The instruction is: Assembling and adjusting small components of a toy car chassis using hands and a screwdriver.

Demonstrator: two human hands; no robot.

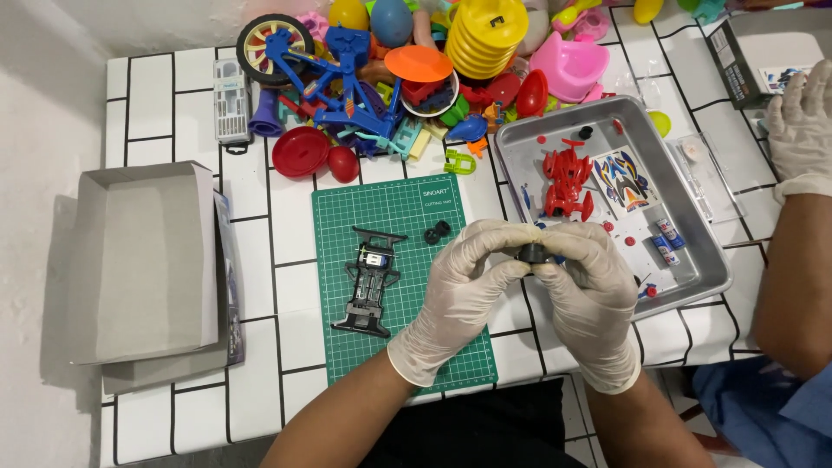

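Note:
My left hand (459,290) and my right hand (589,295), both in white gloves, meet over the right edge of a green cutting mat (347,221). Together their fingertips pinch a small black wheel (531,253). A black toy car chassis (371,282) lies on the mat to the left of my hands. Two more small black wheels (437,231) rest on the mat just above my left hand.
A metal tray (693,225) at right holds a red car body (565,184), a sticker sheet and small batteries. Colourful plastic toys (390,78) pile at the back. A grey box lid (143,260) sits left. Another person's gloved hand (802,130) reaches in at right.

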